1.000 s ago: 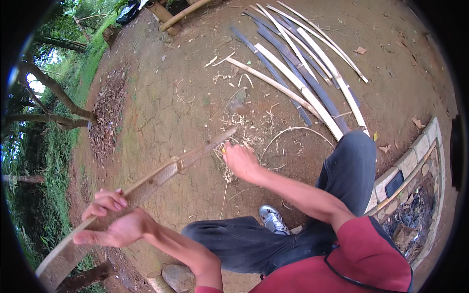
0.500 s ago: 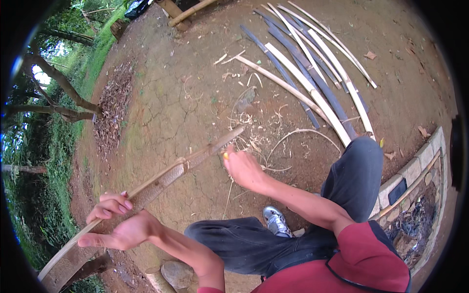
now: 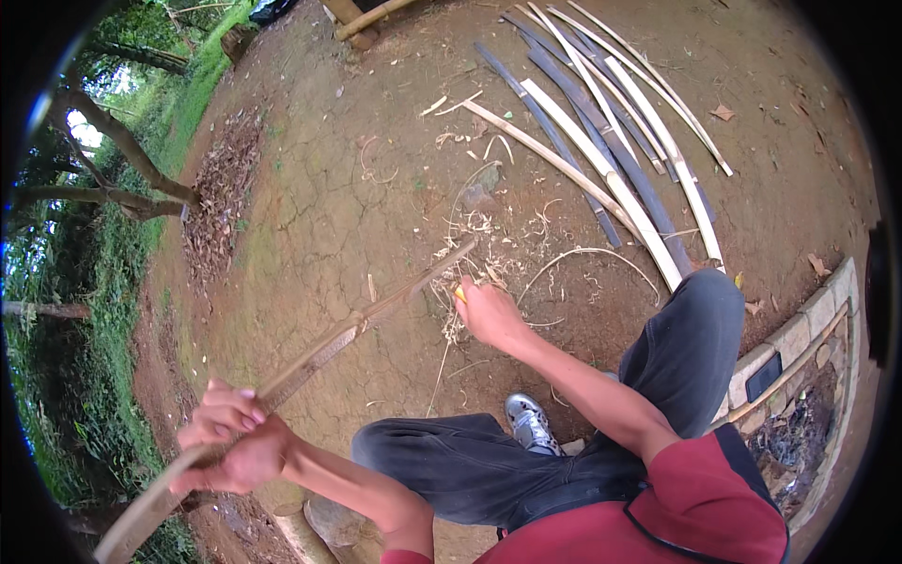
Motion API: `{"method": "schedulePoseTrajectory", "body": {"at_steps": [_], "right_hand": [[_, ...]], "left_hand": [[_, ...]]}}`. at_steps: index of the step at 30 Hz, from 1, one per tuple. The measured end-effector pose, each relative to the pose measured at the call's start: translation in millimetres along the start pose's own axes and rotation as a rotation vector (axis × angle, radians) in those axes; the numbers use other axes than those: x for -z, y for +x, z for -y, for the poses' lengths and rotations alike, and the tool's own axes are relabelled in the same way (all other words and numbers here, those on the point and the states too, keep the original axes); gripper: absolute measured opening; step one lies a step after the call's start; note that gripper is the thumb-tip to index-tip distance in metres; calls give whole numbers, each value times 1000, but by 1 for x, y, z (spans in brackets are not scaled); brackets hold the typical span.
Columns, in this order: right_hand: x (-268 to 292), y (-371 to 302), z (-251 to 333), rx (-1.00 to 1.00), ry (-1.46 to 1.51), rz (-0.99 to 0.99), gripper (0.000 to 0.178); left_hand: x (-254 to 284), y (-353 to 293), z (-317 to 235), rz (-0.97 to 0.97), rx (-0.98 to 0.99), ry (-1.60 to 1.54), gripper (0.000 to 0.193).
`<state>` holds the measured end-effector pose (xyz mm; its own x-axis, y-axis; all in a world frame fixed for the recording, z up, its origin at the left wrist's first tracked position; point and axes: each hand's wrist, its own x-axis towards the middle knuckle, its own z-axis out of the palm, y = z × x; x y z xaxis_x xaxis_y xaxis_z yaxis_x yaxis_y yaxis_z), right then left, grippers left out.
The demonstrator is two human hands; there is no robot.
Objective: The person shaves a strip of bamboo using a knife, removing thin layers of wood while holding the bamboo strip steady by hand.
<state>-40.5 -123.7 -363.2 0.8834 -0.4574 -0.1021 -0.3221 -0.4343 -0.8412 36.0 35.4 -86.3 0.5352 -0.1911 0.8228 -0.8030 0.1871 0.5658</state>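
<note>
A long split-bamboo strip (image 3: 324, 350) runs slantwise from the lower left edge up to the middle of the head view. My left hand (image 3: 230, 437) is wrapped round its lower part. The strip is turned with its narrow side showing, and a node bulges midway along it. Just right of the strip's far end, my right hand (image 3: 493, 315) is closed round a small tool with a yellow handle; its working end cannot be made out. Pale curled shavings (image 3: 479, 226) litter the ground around the far end.
Several split bamboo strips (image 3: 601, 155), dark and pale, lie in a pile at the upper right. A brick-edged fire pit (image 3: 803, 329) with a dark phone (image 3: 764, 376) on its edge is at the right. Tree branches (image 3: 132, 174) stand at the left.
My left hand has rolled the bamboo strip, so its broad hollow face has turned away. My right hand has moved slightly right, away from the strip.
</note>
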Motion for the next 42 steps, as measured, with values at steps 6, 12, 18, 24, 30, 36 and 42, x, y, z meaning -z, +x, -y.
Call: {"method": "schedulePoseTrajectory", "body": {"at_steps": [6, 12, 18, 24, 30, 36, 42], "right_hand": [[-6, -42, -9, -79, -5, 9, 24], [-42, -58, -23, -134, 101, 73, 38], [-53, -61, -27, -105, 148, 11, 44], [-33, -55, -19, -128, 248, -42, 32], [8, -44, 15, 21, 281, -142, 23], [47, -52, 67, 94, 190, -24, 22], [-12, -10, -18, -139, -208, 4, 24]], "left_hand": [[6, 2, 18, 627, 34, -1104, 53], [-19, -15, 5, 777, 70, -1405, 25], [-24, -12, 1, 843, 122, -1310, 20], [-30, -8, -2, 726, 139, -1141, 34], [-28, -18, -28, 202, 170, -381, 58], [-43, -15, -28, -22, 165, -145, 63], [-44, -11, -25, -50, 186, -139, 63]]}}
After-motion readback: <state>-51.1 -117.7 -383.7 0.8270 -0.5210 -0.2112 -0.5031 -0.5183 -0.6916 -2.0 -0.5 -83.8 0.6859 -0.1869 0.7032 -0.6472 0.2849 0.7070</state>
